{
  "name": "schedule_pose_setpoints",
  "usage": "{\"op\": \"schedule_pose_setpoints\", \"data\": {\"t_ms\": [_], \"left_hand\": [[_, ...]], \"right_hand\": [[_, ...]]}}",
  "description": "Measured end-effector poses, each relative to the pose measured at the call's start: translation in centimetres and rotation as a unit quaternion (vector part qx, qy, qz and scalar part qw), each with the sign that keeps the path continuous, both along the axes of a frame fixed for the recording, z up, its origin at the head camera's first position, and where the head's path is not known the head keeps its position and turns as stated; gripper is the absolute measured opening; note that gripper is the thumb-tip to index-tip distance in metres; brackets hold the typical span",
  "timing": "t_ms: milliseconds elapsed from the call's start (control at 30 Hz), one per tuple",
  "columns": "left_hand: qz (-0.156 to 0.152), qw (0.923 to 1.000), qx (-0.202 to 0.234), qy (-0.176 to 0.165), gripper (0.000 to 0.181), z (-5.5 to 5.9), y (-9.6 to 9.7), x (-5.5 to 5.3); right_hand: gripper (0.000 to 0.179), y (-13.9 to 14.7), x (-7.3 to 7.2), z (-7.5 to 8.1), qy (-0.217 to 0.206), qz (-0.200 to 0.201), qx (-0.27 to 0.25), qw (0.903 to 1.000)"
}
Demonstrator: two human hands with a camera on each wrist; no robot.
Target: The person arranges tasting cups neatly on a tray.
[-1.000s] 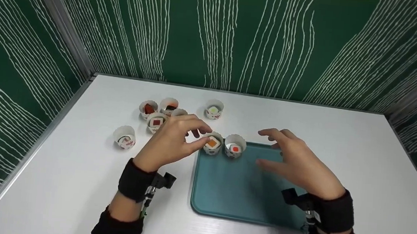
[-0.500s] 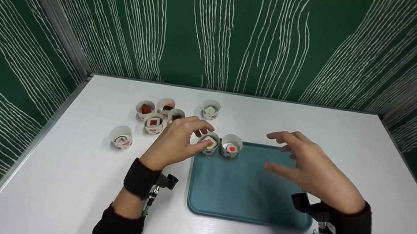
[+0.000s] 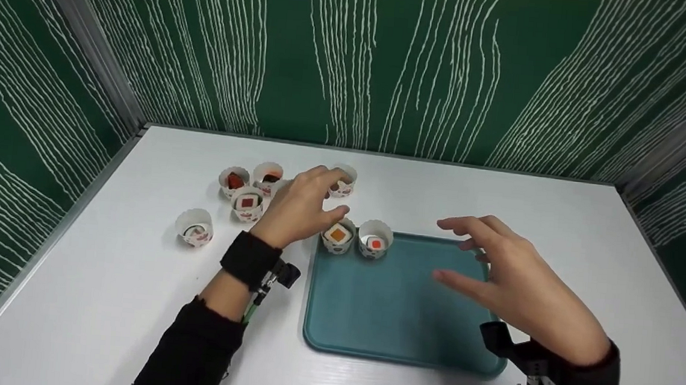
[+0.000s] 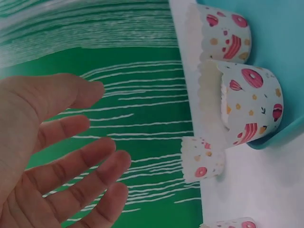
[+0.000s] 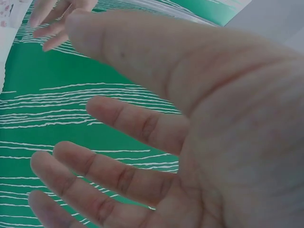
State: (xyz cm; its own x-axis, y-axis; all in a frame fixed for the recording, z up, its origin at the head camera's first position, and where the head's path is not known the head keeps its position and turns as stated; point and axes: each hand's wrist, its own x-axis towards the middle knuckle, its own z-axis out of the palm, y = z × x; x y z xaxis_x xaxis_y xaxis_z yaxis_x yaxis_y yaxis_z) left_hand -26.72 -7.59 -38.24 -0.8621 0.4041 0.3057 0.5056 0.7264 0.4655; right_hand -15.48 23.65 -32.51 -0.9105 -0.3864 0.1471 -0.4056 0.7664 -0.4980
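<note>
My left hand [image 3: 302, 208] hovers with fingers spread, holding nothing. Its fingertips overlap a far paper baking cup [image 3: 346, 190] in the head view; in the left wrist view a gap shows between the fingers and the cups. Two more patterned baking cups stand at the tray's far left corner: one with an orange-centred white piece [image 3: 337, 235], like a sushi roll, and beside it one with a red-centred piece [image 3: 374, 243]. Above the right side of the teal tray [image 3: 401, 311], my right hand [image 3: 510, 264] is held with thumb and fingers apart, nothing between them.
Left of the tray, several baking cups with small food-like pieces form a cluster, including one with a dark red square [image 3: 247, 203]. My left hand partly hides one of them. Another cup [image 3: 194, 228] stands alone at the left. A green wall [image 3: 292, 56] rises behind the white table [image 3: 102, 272].
My left hand has moved from the orange-centred piece's cup away toward the far cup. The right hand has shifted slightly right and then stayed. The head view has drifted a little.
</note>
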Motion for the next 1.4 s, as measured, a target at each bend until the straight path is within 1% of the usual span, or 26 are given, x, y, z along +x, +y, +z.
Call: {"op": "schedule_pose_setpoints", "data": {"t_ms": [100, 233, 467, 567, 700, 967, 1100, 1233, 1300, 1400], "left_hand": [[0.012, 0.9998, -0.006, -0.012, 0.040, -0.1, 0.4, -1.1], [0.023, 0.9990, -0.010, -0.036, 0.041, -0.1, 0.8, -2.8], [0.047, 0.9952, -0.033, -0.080, 0.047, -0.5, 1.2, -5.8], [0.054, 0.9932, -0.044, -0.093, 0.048, -0.6, 1.3, -6.8], [0.067, 0.9903, -0.064, -0.103, 0.049, -0.8, 1.7, -7.9], [0.089, 0.9859, -0.070, -0.124, 0.055, -2.1, 2.5, -9.7], [0.103, 0.9811, -0.084, -0.140, 0.067, -2.8, 2.9, -10.3], [0.115, 0.9766, -0.098, -0.153, 0.080, -3.4, 3.0, -10.8], [0.117, 0.9755, -0.102, -0.156, 0.082, -3.6, 3.0, -10.9], [0.110, 0.9765, -0.102, -0.155, 0.078, -3.8, 3.1, -10.9]], "right_hand": [[0.060, 0.0, 0.2, 0.0, 0.007, 0.001, 0.001, 1.0000], [0.059, 0.2, 0.5, 0.0, 0.011, -0.001, 0.000, 0.9999], [0.059, 0.2, 0.6, 0.2, -0.004, -0.003, -0.006, 1.0000], [0.059, 0.2, 0.6, 0.3, -0.003, -0.004, -0.006, 1.0000], [0.058, 0.2, 0.7, 0.4, -0.009, -0.007, -0.006, 0.9999], [0.057, 0.2, 0.8, 0.3, -0.016, -0.010, -0.010, 0.9998], [0.059, 0.4, 0.9, 0.2, -0.018, -0.009, -0.013, 0.9997], [0.066, 0.3, 0.8, 0.2, -0.019, -0.007, -0.017, 0.9996], [0.068, 0.2, 0.7, 0.1, -0.024, -0.006, -0.019, 0.9995], [0.070, 0.1, 0.7, 0.1, -0.029, -0.004, -0.020, 0.9994]]}}
